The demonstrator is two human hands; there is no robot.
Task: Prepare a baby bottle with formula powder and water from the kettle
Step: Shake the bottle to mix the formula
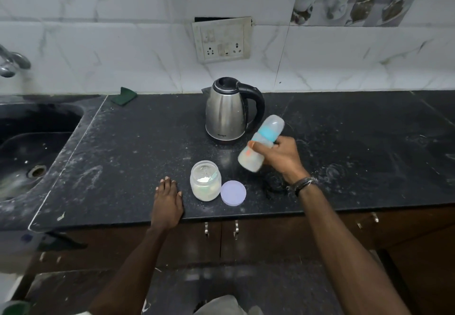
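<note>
Right hand (280,153) grips a baby bottle (261,146) above the black stone counter (138,147), fingers and thumb curled round its middle just below the blue collar. The bottle is tilted, its clear cap up and to the far right, its base down toward the near left; it is blurred, and pale milky content shows in its lower part. A dark band sits on that wrist. Left hand (167,200) lies flat on the counter at the near edge, fingers straight and together, holding nothing. Just right of it stands an open glass formula jar (205,181) with white powder and what looks like a scoop inside; hand and jar are close but apart. The jar's lilac lid (233,193) lies flat on the counter, touching or nearly touching the jar's right side. A stainless-steel electric kettle (227,112) with a black handle stands farther back, lid closed, handle to the right, just behind the raised bottle. Far left: a dark sink (32,142), a tap (12,64) above it, a green scrub pad (123,95) against the wall. A switch-and-socket plate (222,40) is on the tiled wall above the kettle.
</note>
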